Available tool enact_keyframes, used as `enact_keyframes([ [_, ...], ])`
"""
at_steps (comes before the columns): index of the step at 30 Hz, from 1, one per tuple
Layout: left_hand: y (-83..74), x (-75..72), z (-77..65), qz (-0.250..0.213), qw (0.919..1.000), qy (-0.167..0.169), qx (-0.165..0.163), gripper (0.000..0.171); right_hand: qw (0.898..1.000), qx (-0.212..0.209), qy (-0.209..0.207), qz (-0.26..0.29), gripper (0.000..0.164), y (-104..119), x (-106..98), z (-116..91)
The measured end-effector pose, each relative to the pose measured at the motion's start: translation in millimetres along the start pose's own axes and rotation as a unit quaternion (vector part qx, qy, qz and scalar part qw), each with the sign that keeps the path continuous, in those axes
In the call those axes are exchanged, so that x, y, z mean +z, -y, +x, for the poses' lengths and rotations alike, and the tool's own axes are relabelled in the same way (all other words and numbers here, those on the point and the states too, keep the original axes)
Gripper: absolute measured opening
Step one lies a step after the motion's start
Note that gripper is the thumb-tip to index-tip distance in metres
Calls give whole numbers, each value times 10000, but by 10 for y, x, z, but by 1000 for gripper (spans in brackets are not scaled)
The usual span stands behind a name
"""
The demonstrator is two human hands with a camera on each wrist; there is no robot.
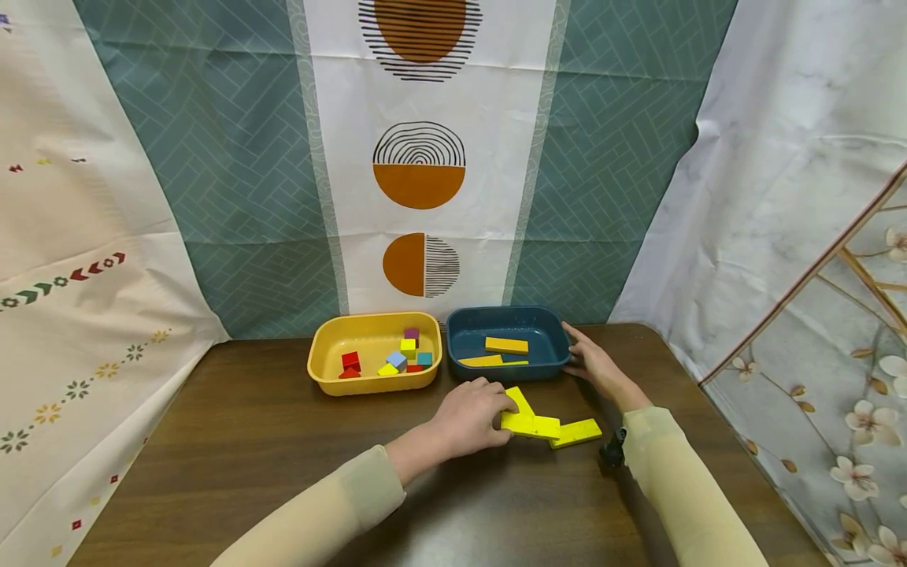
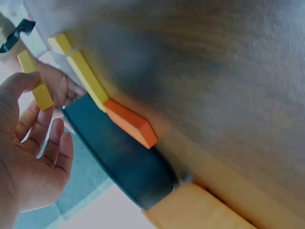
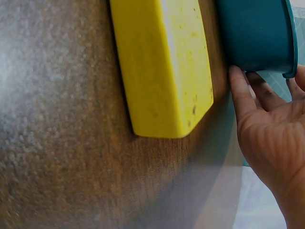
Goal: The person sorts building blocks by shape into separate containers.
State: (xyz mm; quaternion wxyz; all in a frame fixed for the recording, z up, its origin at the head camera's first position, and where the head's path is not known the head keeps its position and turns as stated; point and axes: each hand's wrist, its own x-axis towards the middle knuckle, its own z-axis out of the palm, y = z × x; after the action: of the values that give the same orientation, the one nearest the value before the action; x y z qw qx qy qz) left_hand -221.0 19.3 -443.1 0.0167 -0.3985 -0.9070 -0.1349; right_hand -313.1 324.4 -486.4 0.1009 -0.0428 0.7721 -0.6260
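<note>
My left hand (image 1: 468,417) pinches a yellow block (image 1: 530,425) between thumb and fingertips, above the table. In the left wrist view this block (image 2: 35,81) is held clear of the others. Under or beside it lie a yellow block (image 1: 520,400) and another yellow block (image 1: 575,433). An orange block (image 2: 128,121) shows in the left wrist view, by the front of the blue bin (image 2: 114,148). At the right end of the blue bin (image 1: 506,372), my right hand (image 1: 598,366) holds the wall, thumb near the front corner and fingers toward the back. Several yellow and orange blocks lie inside.
A yellow bin (image 1: 372,386) stands left of the blue one, with small coloured blocks in it. Both bins sit near the back of the brown wooden table (image 1: 248,449), before a patterned cloth (image 1: 489,260). A small black object (image 1: 612,450) shows beside my right sleeve.
</note>
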Motion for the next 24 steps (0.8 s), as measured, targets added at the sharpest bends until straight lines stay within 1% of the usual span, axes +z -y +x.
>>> enact_keyframes([
  [7,45,-159,-27,-181,9993,-317,-106,38,10000,1,28,-46,66,-13,-6,11],
  [11,77,-248,-31,-194,9985,-509,-110,37,10000,82,-25,-31,66,-18,-8,24],
  [15,112,-340,-32,-199,9973,-682,-182,36,9999,148,-73,-28,67,-22,-5,35],
  [20,162,-445,-26,-45,9963,-785,-340,37,9999,146,-43,12,67,-14,-4,35],
  [24,202,-520,-21,-55,9957,-798,-462,39,9998,163,20,94,67,28,1,14],
])
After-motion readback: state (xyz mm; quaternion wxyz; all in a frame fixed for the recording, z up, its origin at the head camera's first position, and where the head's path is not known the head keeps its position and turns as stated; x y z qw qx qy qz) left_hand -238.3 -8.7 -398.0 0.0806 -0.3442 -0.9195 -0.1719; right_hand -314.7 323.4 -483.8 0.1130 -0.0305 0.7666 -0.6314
